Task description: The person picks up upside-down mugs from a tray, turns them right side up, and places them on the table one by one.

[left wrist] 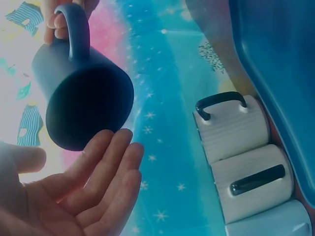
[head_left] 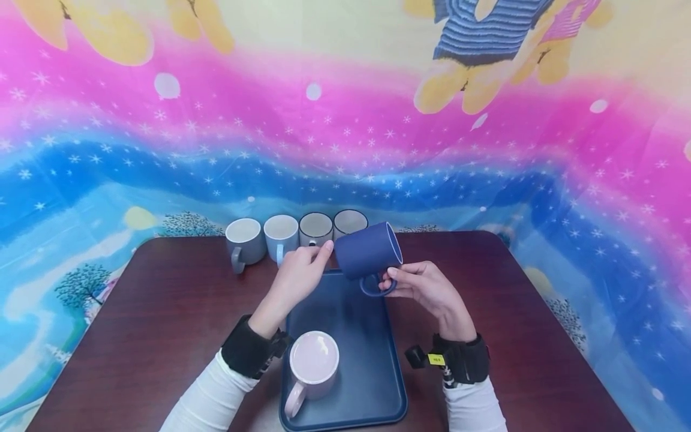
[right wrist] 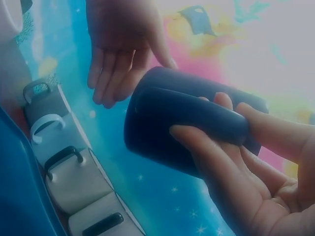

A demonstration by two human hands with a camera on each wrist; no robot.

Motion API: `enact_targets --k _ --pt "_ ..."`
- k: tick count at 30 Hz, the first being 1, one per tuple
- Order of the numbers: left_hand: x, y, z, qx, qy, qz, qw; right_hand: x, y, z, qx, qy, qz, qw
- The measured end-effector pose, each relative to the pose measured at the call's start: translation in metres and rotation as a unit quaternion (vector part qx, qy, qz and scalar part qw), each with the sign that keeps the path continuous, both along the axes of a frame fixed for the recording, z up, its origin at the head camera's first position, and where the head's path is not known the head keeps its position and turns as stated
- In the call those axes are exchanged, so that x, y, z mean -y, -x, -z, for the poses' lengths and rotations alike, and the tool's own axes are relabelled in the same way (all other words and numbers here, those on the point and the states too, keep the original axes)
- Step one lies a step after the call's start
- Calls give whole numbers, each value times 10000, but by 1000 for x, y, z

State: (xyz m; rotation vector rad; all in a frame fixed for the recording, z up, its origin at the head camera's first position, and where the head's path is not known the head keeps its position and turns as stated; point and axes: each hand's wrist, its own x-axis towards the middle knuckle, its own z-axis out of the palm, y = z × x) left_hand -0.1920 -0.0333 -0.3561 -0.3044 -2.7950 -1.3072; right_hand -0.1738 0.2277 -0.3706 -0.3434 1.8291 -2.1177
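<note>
Mug (head_left: pixel 364 251), navy, tipped sideways in air above tray (head_left: pixel 372 378), mouth toward right. Right hand (head_left: pixel 423 289) grips its handle (head_left: pixel 365 288), fingers curled round. Left hand (head_left: pixel 298 275) beside mug's other end, fingers extended; contact can't tell. Pink mug (head_left: pixel 318 371) upright on tray. Grey mug (head_left: pixel 248 246), light-blue mug (head_left: pixel 281 231), two white mugs (head_left: pixel 315 225) in row on table (head_left: pixel 167 318).

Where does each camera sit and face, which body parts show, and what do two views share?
Head: on the head, facing forward and down at tray and navy mug; left hand, right hand and sleeves show.
Left wrist: on that wrist, facing the left hand and navy mug; right hand partly shows.
Right wrist: likewise, facing the right hand's grip on the navy mug; left hand shows.
Both wrist views share navy mug, tray and black-handled mugs.
</note>
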Motion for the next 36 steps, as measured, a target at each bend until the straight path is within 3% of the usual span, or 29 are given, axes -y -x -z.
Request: enact_targets --k 8,14,25,36 --pt "-6 -2 -9 110 -211 -99 9997 4 4 -1 -40 301 81 9995" --pt "-9 0 -15 -16 -248 -152 9996 6 6 0 -96 426 80 9990" --pt "-18 -5 -29 35 -368 -82 9993 8 9 -5 -214 487 286 9982" --pt "-30 -6 -26 -33 -606 -291 9977 10 10 -9 -310 624 523 9962"
